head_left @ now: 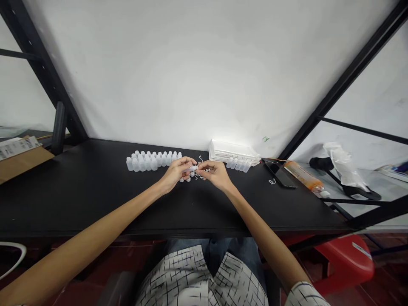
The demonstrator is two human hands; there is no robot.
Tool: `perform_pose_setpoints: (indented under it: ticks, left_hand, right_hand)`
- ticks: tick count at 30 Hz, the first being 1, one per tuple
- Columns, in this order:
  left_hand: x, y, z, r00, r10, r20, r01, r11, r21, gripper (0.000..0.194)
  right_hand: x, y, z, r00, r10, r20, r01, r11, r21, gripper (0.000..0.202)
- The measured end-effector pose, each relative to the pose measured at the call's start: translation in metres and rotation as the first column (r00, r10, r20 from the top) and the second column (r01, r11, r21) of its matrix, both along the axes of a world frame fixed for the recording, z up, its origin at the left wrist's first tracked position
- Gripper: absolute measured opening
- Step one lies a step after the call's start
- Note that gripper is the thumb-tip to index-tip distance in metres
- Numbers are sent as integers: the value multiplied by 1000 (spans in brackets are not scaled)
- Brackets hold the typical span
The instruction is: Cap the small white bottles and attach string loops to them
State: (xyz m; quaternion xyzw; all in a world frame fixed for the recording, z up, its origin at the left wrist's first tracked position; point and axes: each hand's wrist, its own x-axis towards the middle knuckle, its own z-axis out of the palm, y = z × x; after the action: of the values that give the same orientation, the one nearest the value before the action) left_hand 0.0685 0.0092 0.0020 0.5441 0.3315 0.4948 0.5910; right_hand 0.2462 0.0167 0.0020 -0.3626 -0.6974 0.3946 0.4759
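My left hand [174, 174] pinches a small translucent plastic dropper bottle [189, 169], which lies roughly sideways with its neck end to the right. At that end, my right hand [218, 173] has its fingertips closed on the bottle's tip; whether a separate cap is between them is too small to tell. Several like bottles [146, 162] stand in rows on the black table, left of my left hand. Below my fingers are a few more small white pieces [188, 179], partly hidden. Thin curly white plastic strips [204, 174] lie scattered behind and under my right hand.
A stack of flat white packs [234, 149] rests against the wall, with several joined translucent vials [239, 165] before it. Further right are a dark phone [282, 175], an orange-labelled bottle [304, 175] and a black strap [347, 182]. A cardboard box [25, 163] sits at the left edge.
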Motion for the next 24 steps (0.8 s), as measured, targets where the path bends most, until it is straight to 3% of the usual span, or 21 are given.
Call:
perform_pose_setpoints:
  ticks: [14, 24]
  left_hand:
    - [0, 1, -3, 989, 46, -139, -20, 982, 187, 19]
    - [-1, -3, -2, 982, 67, -175, -23, 970, 242, 19]
  right_hand:
    - [-1, -2, -1, 997, 33, -62, -37, 997, -61, 28]
    - [-3, 0, -8, 994, 94, -55, -97, 994, -59, 36]
